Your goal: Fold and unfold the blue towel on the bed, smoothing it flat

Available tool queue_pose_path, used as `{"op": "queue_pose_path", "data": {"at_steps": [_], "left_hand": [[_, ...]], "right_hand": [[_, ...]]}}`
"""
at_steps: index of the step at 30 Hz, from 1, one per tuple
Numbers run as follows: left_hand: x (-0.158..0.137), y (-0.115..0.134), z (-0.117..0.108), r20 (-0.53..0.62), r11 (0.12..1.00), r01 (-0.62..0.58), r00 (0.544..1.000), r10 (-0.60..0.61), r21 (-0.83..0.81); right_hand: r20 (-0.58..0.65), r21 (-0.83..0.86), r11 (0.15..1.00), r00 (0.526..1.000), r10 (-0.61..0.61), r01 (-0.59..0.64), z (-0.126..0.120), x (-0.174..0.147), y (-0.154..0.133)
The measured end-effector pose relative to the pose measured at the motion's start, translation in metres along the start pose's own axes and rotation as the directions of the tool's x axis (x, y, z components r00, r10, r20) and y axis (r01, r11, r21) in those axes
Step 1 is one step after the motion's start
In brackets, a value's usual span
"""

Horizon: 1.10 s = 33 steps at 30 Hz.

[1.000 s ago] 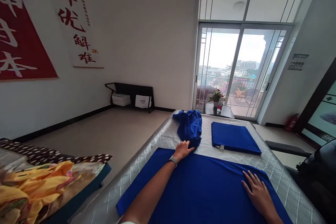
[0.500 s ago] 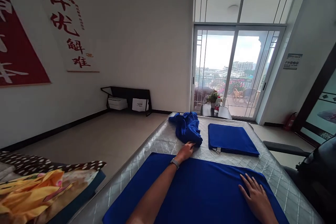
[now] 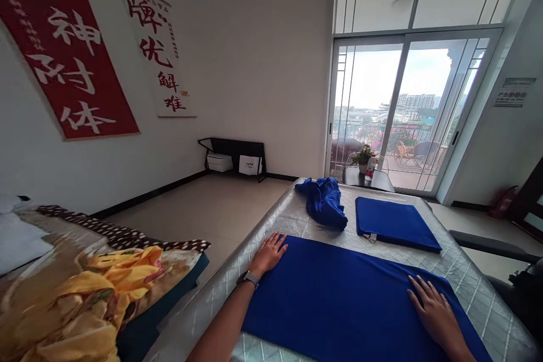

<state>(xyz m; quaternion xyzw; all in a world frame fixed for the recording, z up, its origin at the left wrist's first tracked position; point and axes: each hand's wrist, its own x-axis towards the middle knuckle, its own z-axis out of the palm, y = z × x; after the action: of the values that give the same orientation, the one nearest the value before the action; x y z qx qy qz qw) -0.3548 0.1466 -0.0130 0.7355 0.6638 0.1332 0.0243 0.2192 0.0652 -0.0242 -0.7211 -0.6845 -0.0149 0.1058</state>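
A flat blue cloth (image 3: 339, 288) lies spread across the near part of the quilted silver table top. Palm down, my left hand (image 3: 268, 253) rests at its far left corner with fingers stretched out. My right hand (image 3: 435, 308) lies flat on the cloth's right side, fingers spread. Neither hand grips anything. Beyond the cloth sits a crumpled blue cloth (image 3: 324, 203), and to its right is a neatly folded blue cloth (image 3: 396, 222) with a small white tag at its near edge.
The quilted surface (image 3: 284, 224) extends under all the blue cloths. At the left is a bed with a rumpled yellow cloth (image 3: 114, 288). A small dark table (image 3: 382, 181) with a plant (image 3: 363, 158) and a bottle (image 3: 370, 168) stands beyond the far end. A grey armrest (image 3: 492, 244) is at right.
My left hand has moved left, from beside the crumpled cloth to the flat cloth's far left corner. My right hand stays flat in place. The view has turned left.
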Motion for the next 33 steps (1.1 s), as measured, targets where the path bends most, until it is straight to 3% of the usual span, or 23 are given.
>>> {"op": "queue_pose_path", "data": {"at_steps": [5, 9, 13, 17, 19, 21, 23, 26, 33], "left_hand": [[0.002, 0.004, -0.001, -0.01, 1.0, 0.019, 1.0, -0.019, 0.014], [0.0, 0.001, 0.003, -0.056, 1.0, 0.003, 0.998, -0.004, -0.002], [0.001, 0.0, 0.006, -0.092, 1.0, 0.022, 0.995, -0.024, -0.017], [0.0, 0.001, 0.004, -0.095, 1.0, 0.016, 0.995, -0.017, -0.006], [-0.001, 0.001, 0.003, -0.08, 1.0, 0.01, 0.997, -0.01, 0.008], [-0.001, 0.001, 0.003, -0.066, 1.0, 0.008, 0.998, -0.006, 0.03], [0.0, 0.0, 0.004, -0.056, 0.998, 0.01, 0.998, -0.007, 0.056], [0.001, -0.001, 0.005, -0.051, 0.997, 0.011, 0.999, -0.007, 0.074], [0.0, 0.003, -0.001, -0.016, 0.997, 0.033, 0.999, -0.032, 0.068]], "right_hand": [[0.046, -0.059, 0.998, 0.999, 0.02, -0.017, -0.005, 0.002, 0.004], [-0.056, -0.08, 0.992, 0.994, 0.092, -0.096, -0.016, 0.004, -0.023], [-0.071, 0.075, 0.989, 0.99, -0.123, 0.128, -0.029, 0.01, -0.114], [-0.032, 0.2, 0.911, 0.932, -0.361, 0.36, -0.027, 0.019, -0.234], [-0.005, 0.24, 0.88, 0.907, -0.42, 0.409, -0.02, 0.024, -0.277], [0.027, 0.27, 0.872, 0.902, -0.431, 0.408, -0.012, 0.028, -0.302], [0.055, 0.286, 0.875, 0.905, -0.423, 0.391, -0.004, 0.03, -0.306], [0.088, 0.278, 0.884, 0.906, -0.413, 0.376, 0.0, 0.03, -0.285], [0.145, 0.201, 0.952, 0.954, -0.264, 0.233, -0.016, 0.028, -0.161]]}}
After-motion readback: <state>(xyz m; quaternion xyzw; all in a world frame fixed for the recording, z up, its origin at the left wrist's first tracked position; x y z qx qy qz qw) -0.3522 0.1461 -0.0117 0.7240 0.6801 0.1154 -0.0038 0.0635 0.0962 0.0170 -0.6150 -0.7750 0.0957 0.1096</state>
